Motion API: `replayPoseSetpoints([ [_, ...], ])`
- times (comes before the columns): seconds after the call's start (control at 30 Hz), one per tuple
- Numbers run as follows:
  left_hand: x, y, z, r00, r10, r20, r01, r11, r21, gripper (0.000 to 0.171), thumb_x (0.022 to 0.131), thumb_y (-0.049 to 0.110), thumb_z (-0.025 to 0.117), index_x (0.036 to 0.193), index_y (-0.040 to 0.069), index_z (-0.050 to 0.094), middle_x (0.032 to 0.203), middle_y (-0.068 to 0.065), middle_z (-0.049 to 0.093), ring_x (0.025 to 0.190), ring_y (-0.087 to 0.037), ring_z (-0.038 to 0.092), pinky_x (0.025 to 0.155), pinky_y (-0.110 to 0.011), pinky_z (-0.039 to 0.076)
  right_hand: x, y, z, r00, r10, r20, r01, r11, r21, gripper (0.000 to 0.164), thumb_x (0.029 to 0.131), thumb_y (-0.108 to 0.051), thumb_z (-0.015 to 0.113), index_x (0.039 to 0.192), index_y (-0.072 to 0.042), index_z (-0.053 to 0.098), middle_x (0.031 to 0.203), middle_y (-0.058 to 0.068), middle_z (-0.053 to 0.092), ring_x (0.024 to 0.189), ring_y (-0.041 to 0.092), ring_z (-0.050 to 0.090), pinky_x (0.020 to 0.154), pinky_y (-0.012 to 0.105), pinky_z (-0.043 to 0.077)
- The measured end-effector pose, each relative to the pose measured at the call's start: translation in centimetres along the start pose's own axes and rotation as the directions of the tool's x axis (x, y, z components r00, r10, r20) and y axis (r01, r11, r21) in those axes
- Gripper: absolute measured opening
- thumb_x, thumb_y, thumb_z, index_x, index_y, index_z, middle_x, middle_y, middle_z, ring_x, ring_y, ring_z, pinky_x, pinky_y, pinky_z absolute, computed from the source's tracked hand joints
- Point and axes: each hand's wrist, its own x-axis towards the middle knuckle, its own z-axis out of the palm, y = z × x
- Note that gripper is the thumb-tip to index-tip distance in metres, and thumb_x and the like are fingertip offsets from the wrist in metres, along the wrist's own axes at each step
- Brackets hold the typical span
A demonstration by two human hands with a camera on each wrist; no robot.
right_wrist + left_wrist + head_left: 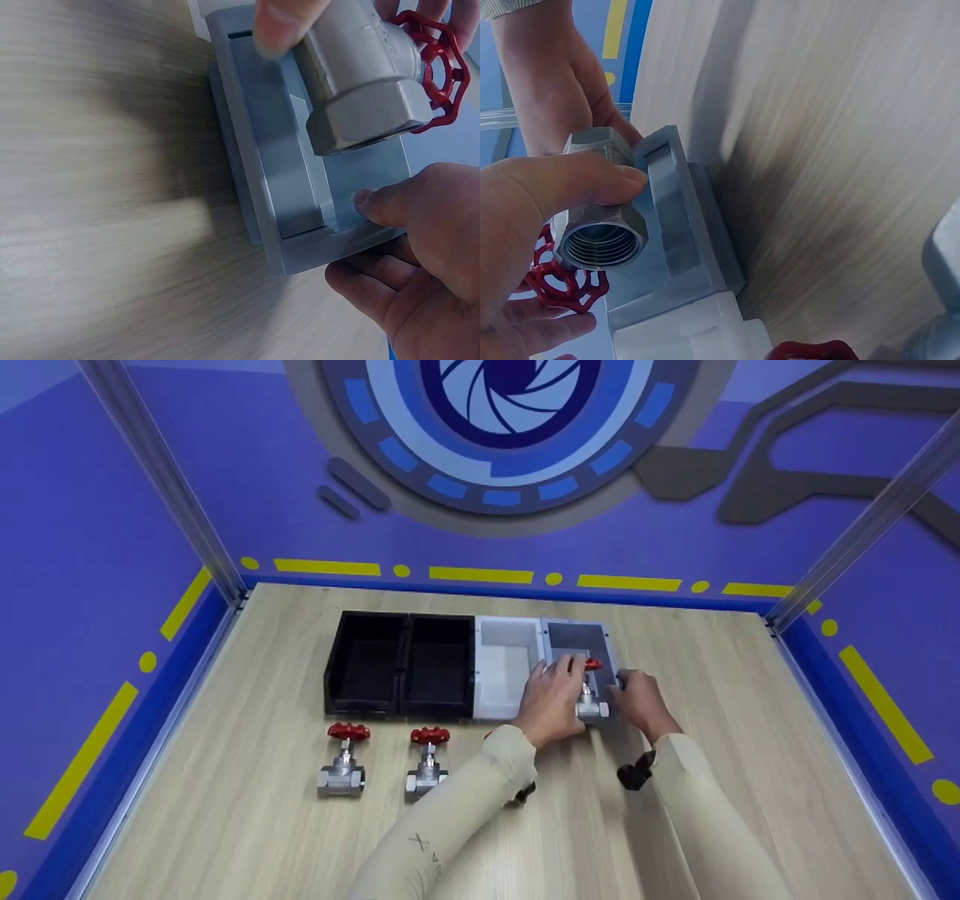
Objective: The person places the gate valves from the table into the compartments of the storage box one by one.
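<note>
My left hand (553,697) grips a metal gate valve (589,706) with a red handwheel, over the grey bin (576,631) at the right end of the row. In the left wrist view the thumb lies across the valve's body, its threaded opening facing the camera, with fingers by the handwheel (566,285). My right hand (641,703) pinches the grey bin's right side wall. The right wrist view shows that thumb inside the wall and the other fingers outside, with the valve (360,90) above the bin's opening.
A white bin (487,627) adjoins the grey one, and two black bins (367,619) (442,624) continue the row leftward. Two similar valves (342,774) (427,776) stand on the wooden table (240,810) in front. My left sleeve mostly hides another red handwheel (487,733). Blue-purple panels surround the table.
</note>
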Motion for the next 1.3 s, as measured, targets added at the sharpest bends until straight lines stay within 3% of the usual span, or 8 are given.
replayPoseSetpoints([
  [0.33,0.3,-0.2,0.1,1.000,-0.007,0.013,0.007,1.000,-0.025,0.098,0.063,0.044,0.085,0.142,0.011,0.037,0.133,-0.006,0.051,0.115,-0.018,0.058,0.108,-0.038,0.040,0.1,-0.1,0.1,1.000,0.020,0.015,-0.020,1.000,0.009,0.015,0.096,-0.008,0.052,0.103,0.003,0.061,0.086,0.008,0.053,0.077,0.019,0.050,0.062,0.029,0.040],
  [0.53,0.7,-0.2,0.0,1.000,-0.015,0.014,0.015,1.000,-0.014,0.101,0.063,0.045,0.085,0.144,0.011,0.035,0.135,-0.006,0.049,0.118,-0.017,0.057,0.109,-0.040,0.040,0.0,-0.1,0.2,1.000,0.015,0.014,-0.015,1.000,0.014,0.034,0.096,-0.009,0.052,0.125,0.007,0.057,0.111,0.019,0.062,0.091,0.023,0.054,0.076,0.036,0.048],
  [0.63,0.8,-0.2,-0.1,1.000,-0.010,0.007,0.010,1.000,0.001,0.102,0.062,0.045,0.084,0.144,0.011,0.035,0.135,-0.006,0.049,0.118,-0.017,0.057,0.109,-0.040,0.040,-0.1,0.0,0.2,1.000,0.009,0.004,-0.010,1.000,0.004,0.036,0.096,-0.009,0.052,0.129,0.006,0.056,0.119,0.020,0.062,0.095,0.023,0.053,0.080,0.037,0.048],
  [0.83,1.1,-0.1,-0.2,1.000,0.003,-0.002,-0.003,1.000,0.012,0.102,0.062,0.046,0.084,0.144,0.011,0.035,0.135,-0.007,0.049,0.117,-0.018,0.058,0.108,-0.040,0.041,0.0,0.0,0.1,1.000,0.011,0.004,-0.011,1.000,0.002,0.027,0.096,-0.007,0.051,0.119,0.001,0.061,0.101,0.012,0.061,0.084,0.020,0.052,0.068,0.030,0.042],
  [1.07,1.4,0.0,-0.1,1.000,0.001,0.022,-0.001,1.000,-0.011,0.102,0.063,0.044,0.084,0.145,0.010,0.034,0.136,-0.007,0.049,0.121,-0.019,0.056,0.110,-0.041,0.039,-0.1,0.0,0.0,1.000,0.001,0.014,-0.001,1.000,-0.019,0.038,0.096,-0.007,0.050,0.132,0.006,0.053,0.122,0.022,0.062,0.093,0.022,0.053,0.079,0.037,0.047],
  [1.3,1.8,0.1,0.0,0.998,-0.014,0.063,0.016,1.000,-0.027,0.105,0.063,0.045,0.085,0.147,0.010,0.031,0.140,-0.008,0.046,0.125,-0.020,0.053,0.114,-0.042,0.035,-0.1,-0.1,-0.2,0.999,0.018,0.029,-0.018,1.000,-0.014,0.038,0.097,-0.007,0.048,0.133,0.006,0.052,0.125,0.023,0.061,0.094,0.022,0.054,0.081,0.037,0.048],
])
